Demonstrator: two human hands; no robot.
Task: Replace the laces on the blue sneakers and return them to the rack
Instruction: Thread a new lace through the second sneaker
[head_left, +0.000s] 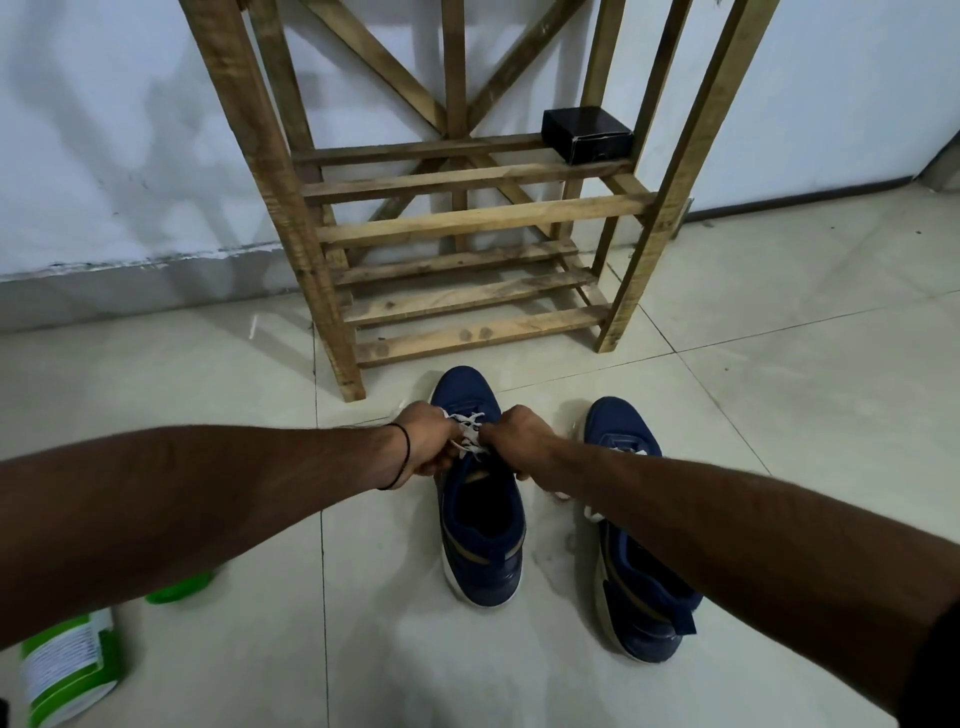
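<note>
Left hand: The left hand sat at the middle of the frame, against the left edge of the centre sneaker's lacing. Its grip was curled and pinching the white lace.
Right hand: The right hand sat just right of the left hand, over the same lacing. Its grip was curled around the white lace; the fingertips themselves were hidden under the knuckles.
Wrist band: A thin black band circled the left wrist.
Centre sneaker: The centre sneaker, blue with a white sole, stood upright on the floor below the rack, toe pointing to the top of the frame. The lace was crossed through its upper eyelets, between the two hands.
Second sneaker: The second sneaker, also blue, stood on the floor just right of the first, apart from it and partly covered by the right forearm. Bits of white lace showed on it; how far it was laced could not be told.
Rack: The wooden rack stood against the wall in the upper centre of the frame. No sneaker was on its slats.
Black box: A small black box rested on the rack's upper slatted shelf, at its right end.
Lower left of frame: A green-and-white container lay on its side on the floor, with a green lid near it, partly behind the left forearm.
</note>
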